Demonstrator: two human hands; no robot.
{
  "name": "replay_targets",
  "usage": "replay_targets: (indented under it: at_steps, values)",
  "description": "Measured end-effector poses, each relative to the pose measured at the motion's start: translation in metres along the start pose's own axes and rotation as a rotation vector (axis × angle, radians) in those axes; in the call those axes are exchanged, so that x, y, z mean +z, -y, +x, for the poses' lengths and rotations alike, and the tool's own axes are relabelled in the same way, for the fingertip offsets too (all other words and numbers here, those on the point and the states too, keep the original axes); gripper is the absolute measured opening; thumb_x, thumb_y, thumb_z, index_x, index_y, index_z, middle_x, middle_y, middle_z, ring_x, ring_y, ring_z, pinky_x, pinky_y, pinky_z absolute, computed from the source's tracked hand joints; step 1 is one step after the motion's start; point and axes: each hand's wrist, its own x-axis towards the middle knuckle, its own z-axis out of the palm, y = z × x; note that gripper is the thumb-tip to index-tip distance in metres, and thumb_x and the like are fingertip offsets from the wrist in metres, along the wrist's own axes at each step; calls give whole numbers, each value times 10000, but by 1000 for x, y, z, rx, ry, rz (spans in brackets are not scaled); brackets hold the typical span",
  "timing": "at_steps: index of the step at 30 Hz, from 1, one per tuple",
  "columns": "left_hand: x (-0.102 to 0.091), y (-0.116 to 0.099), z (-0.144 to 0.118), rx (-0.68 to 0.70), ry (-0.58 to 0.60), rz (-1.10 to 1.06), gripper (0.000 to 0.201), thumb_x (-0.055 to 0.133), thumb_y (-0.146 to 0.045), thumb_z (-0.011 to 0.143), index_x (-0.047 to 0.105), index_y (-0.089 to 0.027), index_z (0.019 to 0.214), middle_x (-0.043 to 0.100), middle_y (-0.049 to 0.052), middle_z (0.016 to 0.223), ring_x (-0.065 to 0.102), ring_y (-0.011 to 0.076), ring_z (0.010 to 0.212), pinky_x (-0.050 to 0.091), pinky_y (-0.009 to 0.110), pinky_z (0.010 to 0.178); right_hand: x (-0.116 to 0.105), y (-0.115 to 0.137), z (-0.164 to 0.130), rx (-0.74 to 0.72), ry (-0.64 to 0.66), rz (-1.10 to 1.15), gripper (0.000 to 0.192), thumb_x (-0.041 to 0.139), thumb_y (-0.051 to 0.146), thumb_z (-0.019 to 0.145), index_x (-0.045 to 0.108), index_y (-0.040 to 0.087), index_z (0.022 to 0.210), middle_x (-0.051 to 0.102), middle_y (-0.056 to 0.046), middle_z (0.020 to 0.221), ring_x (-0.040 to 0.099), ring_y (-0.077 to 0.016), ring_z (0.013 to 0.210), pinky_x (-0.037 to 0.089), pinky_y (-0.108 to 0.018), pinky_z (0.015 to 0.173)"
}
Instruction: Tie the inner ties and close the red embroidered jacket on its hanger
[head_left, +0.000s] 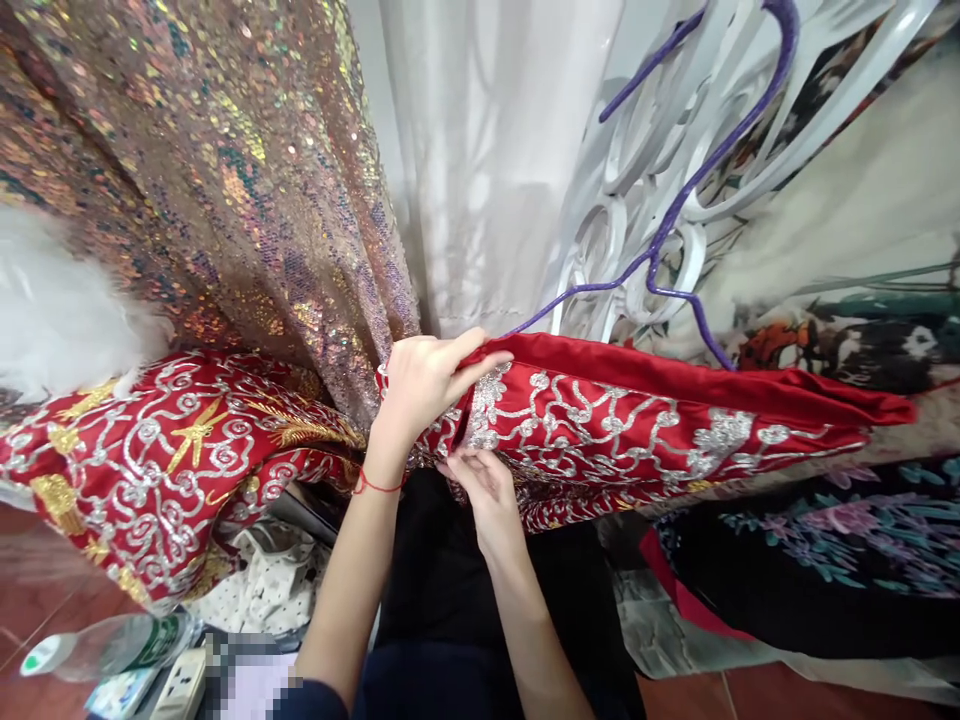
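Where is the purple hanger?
In the head view, the purple hanger hangs upper right, against the white scrolled grille, just above the red embroidered garment both hands grip.

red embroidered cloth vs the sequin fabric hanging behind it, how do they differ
The red embroidered cloth is red with silver and gold scrollwork; the sequin fabric is bronze, covered in iridescent sequins. The red cloth is stretched sideways, pinched by the left hand and right hand; the sequin fabric hangs down in folds, untouched. Both glitter.
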Motion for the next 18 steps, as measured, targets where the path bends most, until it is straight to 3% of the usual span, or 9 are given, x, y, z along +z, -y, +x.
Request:
replay_targets:
  at_steps: [3,6,9,11,12,13,15,18]
  values:
    - [-11,-5,2,-22,37,-28,392,477,-521,996,712,-212,947,600,-32,573,525,117,526,365,259,574,-5,3,-6,27,35,-66,374,838,520,665,685,200,784,703,-17,791,674,-170,776,595,-335,812]
    - [-27,-18,-15,-105,75,-119,429,528,-508,974,596,-223,1287,722,58,1020,661,181,916,475,329,888,-9,7,-7,19,107,-132,371,798,538,715,666,197,784,710,-30,738,678,-174,691,576,-314,713]
    - [-27,-34,-65,-278,-118,-167,535,631,-479,908,493,-240,1367,621,112,1277,580,254,1202,450,421,1032,-11,9,-6,-12,153,-182,360,729,542,795,654,191,813,705,-32,685,645,-155,564,541,-300,633]
    - [-15,-42,-108,-433,-317,-186,302,620,-322,919,558,-236,1202,619,90,1189,589,236,1163,475,416,1005,-11,8,-5,-34,156,-201,338,706,521,826,660,186,827,685,-18,656,601,-129,514,502,-272,578]
    - [-6,-44,-129,-479,-309,-215,144,604,-250,918,582,-224,1058,628,59,1039,617,204,1037,504,372,933,-10,6,-5,-40,155,-201,327,705,509,830,665,184,827,667,-8,638,573,-116,499,476,-255,545]
    - [4,-46,-147,-508,-221,-254,53,590,-211,912,576,-213,962,614,37,931,619,179,921,519,325,841,-9,4,-5,-46,148,-194,319,710,501,827,672,184,825,646,3,622,549,-107,493,453,-243,522]
    - [21,-46,-173,-569,-54,-323,62,588,-209,884,545,-205,928,589,21,875,594,156,803,509,271,713,-6,-2,-6,-59,118,-173,307,727,489,812,691,185,829,632,6,633,549,-109,532,464,-240,540]
    - [37,-43,-182,-666,101,-342,79,569,-248,860,511,-211,899,584,6,839,573,150,730,471,256,650,-2,-8,-8,-75,61,-159,309,748,490,789,702,187,828,670,-20,716,601,-128,635,518,-256,635]
